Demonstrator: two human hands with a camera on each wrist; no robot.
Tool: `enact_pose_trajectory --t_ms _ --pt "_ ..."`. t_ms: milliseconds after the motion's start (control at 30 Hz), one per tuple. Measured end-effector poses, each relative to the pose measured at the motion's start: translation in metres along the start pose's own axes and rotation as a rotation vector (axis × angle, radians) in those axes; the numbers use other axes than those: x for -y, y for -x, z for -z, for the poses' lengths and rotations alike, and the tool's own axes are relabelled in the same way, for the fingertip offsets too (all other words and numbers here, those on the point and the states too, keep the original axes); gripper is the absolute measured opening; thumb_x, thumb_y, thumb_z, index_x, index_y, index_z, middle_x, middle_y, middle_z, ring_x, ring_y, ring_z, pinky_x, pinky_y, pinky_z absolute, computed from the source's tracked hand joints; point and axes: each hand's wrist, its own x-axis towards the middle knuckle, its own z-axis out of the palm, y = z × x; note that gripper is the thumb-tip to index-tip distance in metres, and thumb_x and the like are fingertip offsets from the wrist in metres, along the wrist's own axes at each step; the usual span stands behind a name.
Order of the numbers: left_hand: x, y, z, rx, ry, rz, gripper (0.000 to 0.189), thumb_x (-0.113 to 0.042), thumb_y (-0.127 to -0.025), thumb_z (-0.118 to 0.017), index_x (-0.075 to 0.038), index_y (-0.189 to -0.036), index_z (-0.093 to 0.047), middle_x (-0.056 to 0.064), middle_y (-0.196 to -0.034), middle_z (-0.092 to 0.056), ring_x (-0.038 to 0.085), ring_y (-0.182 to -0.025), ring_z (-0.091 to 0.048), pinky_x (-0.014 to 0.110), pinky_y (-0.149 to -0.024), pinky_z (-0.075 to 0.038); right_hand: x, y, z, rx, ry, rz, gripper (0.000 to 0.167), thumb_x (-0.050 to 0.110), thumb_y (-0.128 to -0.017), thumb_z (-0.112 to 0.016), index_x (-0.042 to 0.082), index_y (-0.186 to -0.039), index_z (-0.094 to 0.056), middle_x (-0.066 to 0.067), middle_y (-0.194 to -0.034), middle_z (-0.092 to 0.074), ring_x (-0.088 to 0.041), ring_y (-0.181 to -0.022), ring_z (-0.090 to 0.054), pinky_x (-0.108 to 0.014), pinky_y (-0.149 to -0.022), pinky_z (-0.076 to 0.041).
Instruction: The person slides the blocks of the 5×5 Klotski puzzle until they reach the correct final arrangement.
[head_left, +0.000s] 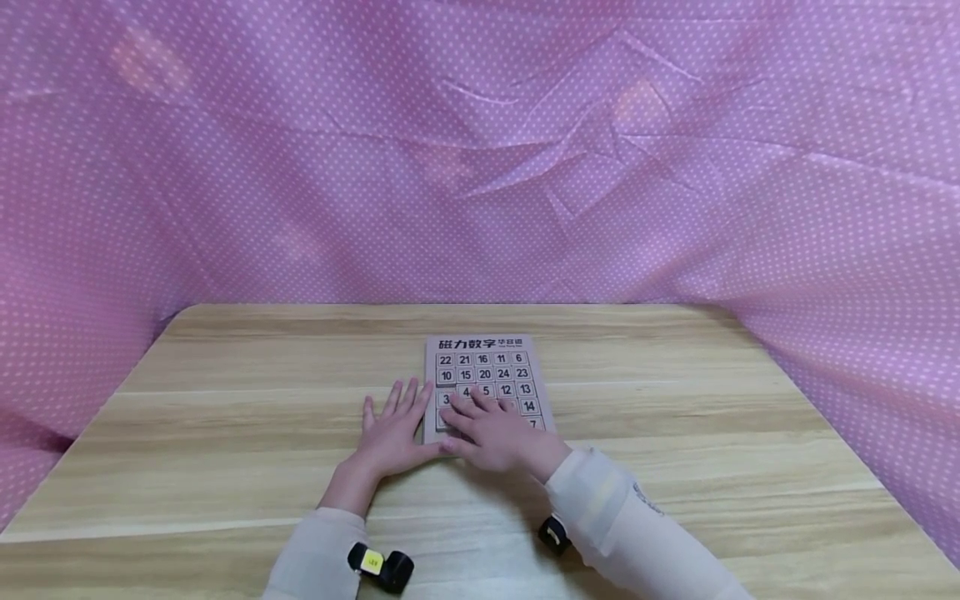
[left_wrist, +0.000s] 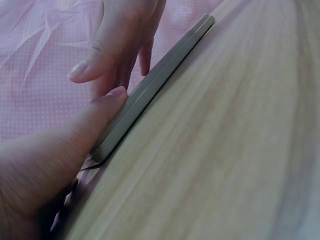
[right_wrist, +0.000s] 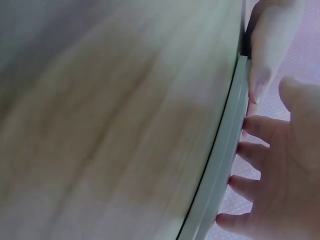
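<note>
A pale number sliding puzzle (head_left: 431, 417) lies flat on the table, with rows of numbered tiles under a printed Chinese heading. My right hand (head_left: 498, 435) is over its lower part, fingers spread and fingertips on the tiles, hiding several of them. In the left column, the tile marked 3 (head_left: 446, 399) sits slightly lower than its row, with a dark gap above it. My left hand (head_left: 393, 437) lies at the board's left side with fingers spread. Its thumb (left_wrist: 112, 100) rests on the near edge of the frame, close to the right thumb.
The light wooden table (head_left: 225, 417) extends around the puzzle on all sides. Pink polka-dot cloth (head_left: 480, 167) hangs behind and beside it. Both wrists carry small black cameras, the left one (head_left: 393, 572) and the right one (head_left: 554, 535), near the table surface.
</note>
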Motion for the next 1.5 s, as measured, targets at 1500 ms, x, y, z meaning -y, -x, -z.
enact_pose_trajectory --t_ms 1500 --pt "-0.004 0.001 -0.003 -0.022 0.032 0.027 0.103 -0.077 -0.062 -0.043 -0.014 -0.139 -0.016 0.01 -0.142 -0.011 0.029 -0.128 -0.002 0.056 -0.094 0.009 -0.056 0.044 0.003 -0.108 -0.109 -0.155 0.056 0.045 -0.091 -0.031 0.008 -0.133 -0.033 -0.012 -0.139 -0.023 -0.036 -0.125 -0.015 -0.057 -0.094 -0.016"
